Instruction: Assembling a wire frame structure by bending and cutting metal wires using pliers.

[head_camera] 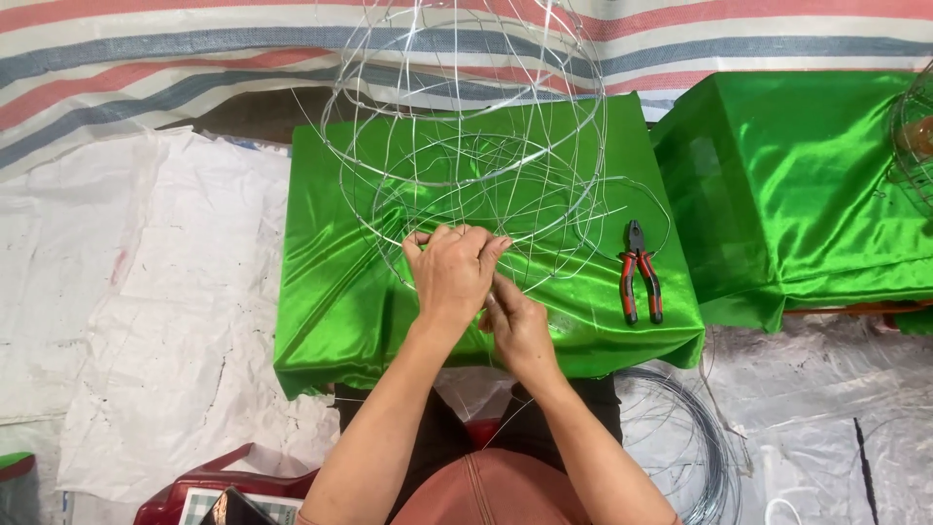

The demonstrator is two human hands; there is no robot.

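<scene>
A round wire frame (466, 126) made of several thin silver hoops and ribs stands on a table covered in shiny green cloth (330, 292). My left hand (452, 267) grips the frame's near lower hoop, fingers curled over the wire. Just below it and partly hidden by it, my right hand (520, 326) pinches a thin wire at the same spot. Red-and-black pliers (639, 272) lie on the cloth to the right of the frame, apart from both hands.
A second green-covered table (797, 185) stands at the right with another wire object (914, 136) at its edge. A coil of wire (690, 447) lies on the floor at lower right. White sheeting (146, 292) covers the floor; a striped tarp (146, 68) lies behind.
</scene>
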